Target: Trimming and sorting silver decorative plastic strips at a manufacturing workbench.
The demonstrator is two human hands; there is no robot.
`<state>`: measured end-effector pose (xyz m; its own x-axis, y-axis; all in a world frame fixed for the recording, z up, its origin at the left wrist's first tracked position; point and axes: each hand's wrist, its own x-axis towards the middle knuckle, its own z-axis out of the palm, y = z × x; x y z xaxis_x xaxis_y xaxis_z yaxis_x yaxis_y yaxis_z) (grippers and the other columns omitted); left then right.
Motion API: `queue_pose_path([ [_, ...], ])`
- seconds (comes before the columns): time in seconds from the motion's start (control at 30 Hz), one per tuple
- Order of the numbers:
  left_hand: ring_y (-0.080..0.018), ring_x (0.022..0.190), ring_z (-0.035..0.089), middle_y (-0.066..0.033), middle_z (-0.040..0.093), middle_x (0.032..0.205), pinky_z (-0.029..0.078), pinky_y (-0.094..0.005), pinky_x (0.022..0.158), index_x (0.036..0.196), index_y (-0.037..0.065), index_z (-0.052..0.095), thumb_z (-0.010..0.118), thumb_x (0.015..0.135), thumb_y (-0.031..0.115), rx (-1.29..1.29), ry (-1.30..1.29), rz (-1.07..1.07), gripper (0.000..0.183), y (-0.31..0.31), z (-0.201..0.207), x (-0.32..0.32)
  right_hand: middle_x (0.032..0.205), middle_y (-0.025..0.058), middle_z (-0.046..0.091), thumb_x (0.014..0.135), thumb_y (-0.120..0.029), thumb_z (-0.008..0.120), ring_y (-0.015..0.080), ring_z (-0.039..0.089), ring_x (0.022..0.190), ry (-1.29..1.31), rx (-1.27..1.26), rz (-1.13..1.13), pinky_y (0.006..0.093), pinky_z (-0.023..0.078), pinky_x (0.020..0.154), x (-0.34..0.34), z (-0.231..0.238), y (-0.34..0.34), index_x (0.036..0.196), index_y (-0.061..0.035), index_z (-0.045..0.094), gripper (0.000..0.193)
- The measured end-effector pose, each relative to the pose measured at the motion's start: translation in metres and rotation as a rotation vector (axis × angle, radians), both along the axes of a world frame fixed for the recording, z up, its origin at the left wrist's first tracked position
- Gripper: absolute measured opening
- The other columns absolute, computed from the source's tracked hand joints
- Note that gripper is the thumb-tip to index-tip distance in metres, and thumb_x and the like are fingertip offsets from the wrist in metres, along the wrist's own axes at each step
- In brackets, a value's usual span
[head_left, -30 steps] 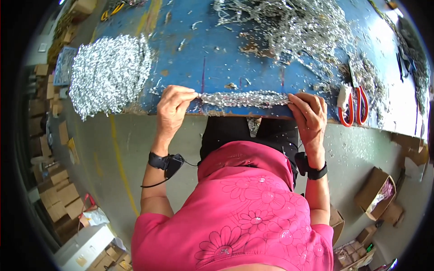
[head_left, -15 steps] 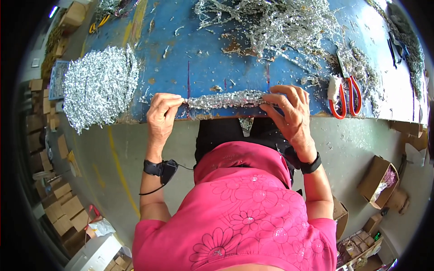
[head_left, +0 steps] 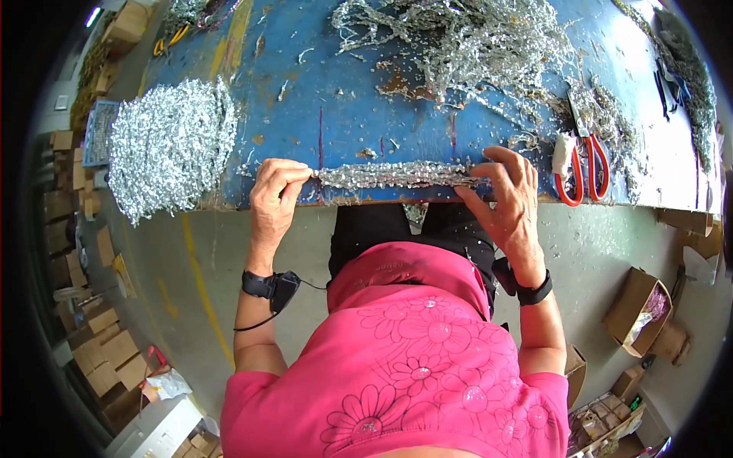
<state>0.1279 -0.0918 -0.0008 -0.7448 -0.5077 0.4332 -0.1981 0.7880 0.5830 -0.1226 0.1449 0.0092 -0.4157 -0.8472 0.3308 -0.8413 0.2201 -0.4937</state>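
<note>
A bundle of glittery silver strands (head_left: 397, 175) lies lengthwise along the near edge of the blue table. My left hand (head_left: 276, 191) pinches its left end between thumb and fingertips. At the other end, my right hand (head_left: 508, 195) has its thumb below and its fingers above the strands, loosely round them. To the left, a thick stack of similar silver strands (head_left: 174, 145) hangs partly over the table edge. Scissors with red handles (head_left: 584, 168) rest right of my right hand, white wrapping on one handle.
A tangled silver heap (head_left: 496, 46) covers the far middle of the blue table (head_left: 282, 130). Glittery scraps lie around the scissors. A blue crate (head_left: 99, 133) stands beyond the left stack. Cardboard boxes (head_left: 640, 311) stand on the floor on both sides.
My right hand has slid right along the bundle to its end, baring more of the strands. My left hand keeps its pinch in nearly the same place.
</note>
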Motion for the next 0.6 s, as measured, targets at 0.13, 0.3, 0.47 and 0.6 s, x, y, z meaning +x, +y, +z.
queue_pose_path([
  [0.13, -0.0233, 0.084, 0.061, -0.0068, 0.065, 0.088, 0.048, -0.0327, 0.074, 0.086, 0.005, 0.065, 0.069, 0.075, -0.008, 0.003, 0.015, 0.020, 0.018, 0.001, 0.000, 0.006, 0.125, 0.0105, 0.052, 0.072, -0.024, 0.078, 0.0305, 0.050, 0.115, -0.065, -0.036, 0.038, 0.0437, 0.035, 0.097, 0.004, 0.004, -0.007, 0.114, -0.0113, 0.060, 0.047],
  [0.3, -0.0220, 0.082, 0.062, -0.0055, 0.065, 0.085, 0.047, -0.0331, 0.075, 0.085, 0.006, 0.066, 0.070, 0.074, -0.006, 0.019, 0.061, -0.010, 0.017, -0.001, -0.007, -0.001, 0.103, 0.0051, 0.064, 0.075, -0.016, 0.074, 0.0252, 0.059, 0.099, 0.065, -0.090, 0.128, 0.0405, 0.041, 0.091, 0.002, -0.008, -0.015, 0.107, -0.0095, 0.068, 0.033],
  [0.47, -0.0219, 0.083, 0.061, -0.0040, 0.063, 0.087, 0.047, -0.0341, 0.077, 0.088, 0.008, 0.066, 0.069, 0.074, -0.005, -0.020, 0.033, 0.009, 0.019, 0.002, -0.004, 0.004, 0.098, 0.0032, 0.063, 0.074, -0.014, 0.074, 0.0235, 0.058, 0.094, 0.098, -0.143, 0.141, 0.0386, 0.042, 0.087, -0.001, -0.014, -0.017, 0.106, -0.0100, 0.069, 0.033],
  [0.6, -0.0224, 0.083, 0.060, -0.0044, 0.063, 0.087, 0.047, -0.0343, 0.077, 0.088, 0.008, 0.065, 0.069, 0.074, -0.005, -0.020, 0.034, 0.003, 0.019, 0.002, -0.006, 0.005, 0.098, 0.0031, 0.063, 0.073, -0.014, 0.075, 0.0241, 0.058, 0.094, 0.096, -0.134, 0.116, 0.0381, 0.042, 0.085, -0.001, -0.013, -0.016, 0.107, -0.0102, 0.069, 0.034],
])
